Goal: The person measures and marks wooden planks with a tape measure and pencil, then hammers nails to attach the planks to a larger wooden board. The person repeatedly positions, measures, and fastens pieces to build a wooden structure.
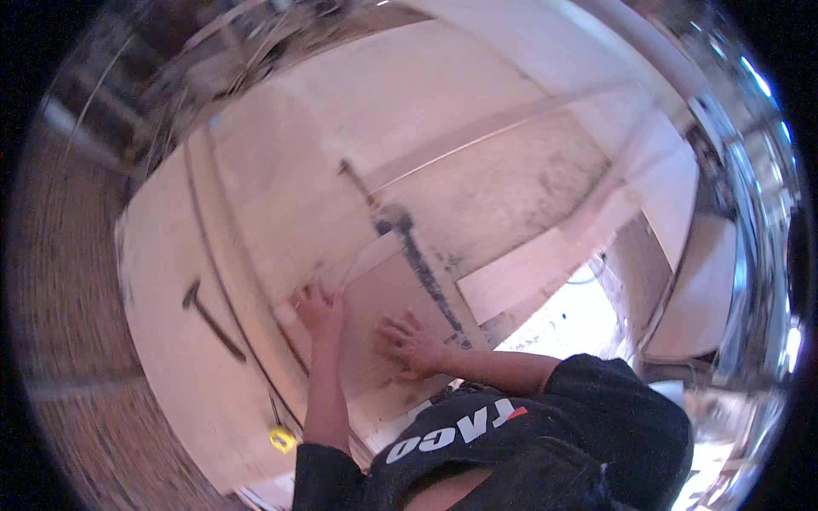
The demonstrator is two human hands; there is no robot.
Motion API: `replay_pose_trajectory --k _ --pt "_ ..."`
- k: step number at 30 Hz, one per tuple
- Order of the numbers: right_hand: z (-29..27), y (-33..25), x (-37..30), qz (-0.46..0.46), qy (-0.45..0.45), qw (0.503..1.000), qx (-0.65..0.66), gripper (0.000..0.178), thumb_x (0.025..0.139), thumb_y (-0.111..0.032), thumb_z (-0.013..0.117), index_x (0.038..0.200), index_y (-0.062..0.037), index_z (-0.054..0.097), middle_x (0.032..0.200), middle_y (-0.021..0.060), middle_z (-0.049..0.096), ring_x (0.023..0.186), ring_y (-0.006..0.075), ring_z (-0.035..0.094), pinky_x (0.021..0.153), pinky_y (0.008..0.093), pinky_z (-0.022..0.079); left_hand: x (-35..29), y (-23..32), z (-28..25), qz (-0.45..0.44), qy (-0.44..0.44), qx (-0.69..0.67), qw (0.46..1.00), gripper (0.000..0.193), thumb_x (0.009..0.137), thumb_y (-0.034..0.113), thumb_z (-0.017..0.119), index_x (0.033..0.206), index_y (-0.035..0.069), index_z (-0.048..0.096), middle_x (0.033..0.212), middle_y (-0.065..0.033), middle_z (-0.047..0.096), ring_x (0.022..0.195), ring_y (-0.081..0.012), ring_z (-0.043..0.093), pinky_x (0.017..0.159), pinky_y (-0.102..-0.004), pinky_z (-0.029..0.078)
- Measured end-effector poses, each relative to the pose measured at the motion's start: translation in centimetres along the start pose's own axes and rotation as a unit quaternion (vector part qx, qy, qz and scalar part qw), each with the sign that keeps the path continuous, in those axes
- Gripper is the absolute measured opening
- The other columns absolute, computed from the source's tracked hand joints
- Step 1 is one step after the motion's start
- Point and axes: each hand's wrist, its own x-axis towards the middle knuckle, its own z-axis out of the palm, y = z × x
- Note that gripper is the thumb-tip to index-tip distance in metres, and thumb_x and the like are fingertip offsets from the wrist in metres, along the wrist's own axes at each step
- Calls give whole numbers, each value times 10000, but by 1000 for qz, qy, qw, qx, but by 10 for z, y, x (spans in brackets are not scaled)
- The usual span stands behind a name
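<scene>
A light brown wooden panel (368, 294) lies on the broad wooden surface in front of me. My left hand (317, 308) rests at its left edge, fingers apart and grasping nothing. Flat on the panel's right part is my right hand (411, 342), its fingers spread. Just beyond the panel, a slim tool with a dark head (348, 170) lies on the wood; its exact kind is blurred. A dark streak (426, 271) runs down the wood to the right of the panel.
A hammer (213, 322) lies on the wood at the left, and a yellow tape measure (282, 439) near the lower left. Long wooden strips (503, 128) cross the far part. A pale board (514, 271) lies at right, beside a bright gap (571, 317). Brick paving (72, 324) borders the left.
</scene>
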Motion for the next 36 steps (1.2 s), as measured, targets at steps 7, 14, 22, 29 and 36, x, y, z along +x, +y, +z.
replay_pose_trajectory --k 7,14,22,29,36 --pt "-19 17 -8 -32 -15 999 21 636 820 -428 786 1387 -181 638 1600 169 395 1542 391 268 1234 642 212 7 5 -4 66 -13 109 992 382 760 351 836 991 92 677 1121 -136 664 1115 -367 593 1070 -562 369" --pt "-70 45 -111 73 61 976 197 396 908 -312 743 1251 -124 683 1171 136 669 1096 358 644 944 487 514 -56 18 -19 47 53 79 994 257 943 277 672 1077 58 667 1080 -141 668 1055 -349 612 967 -494 390" --pt "-92 176 -323 411 352 828 145 154 887 -213 706 1005 -134 764 918 86 744 854 290 729 773 425 590 -137 126 27 5 42 -353 935 386 1003 205 657 1285 -42 568 1105 -185 621 1000 -325 620 923 -428 497" --pt "-73 331 -459 613 377 686 106 213 896 -249 721 1051 -109 761 879 102 749 829 277 742 759 432 592 -173 328 54 -108 -190 -368 904 604 861 177 845 1341 -38 548 1211 -153 635 1079 -229 635 926 -370 521" --pt "-89 464 -479 645 27 744 173 705 898 -355 709 1547 -242 458 1324 191 683 1259 346 650 1077 539 493 -191 424 85 -71 -286 -330 897 784 785 195 917 1417 6 492 1269 -171 635 1146 -261 651 1006 -386 518"
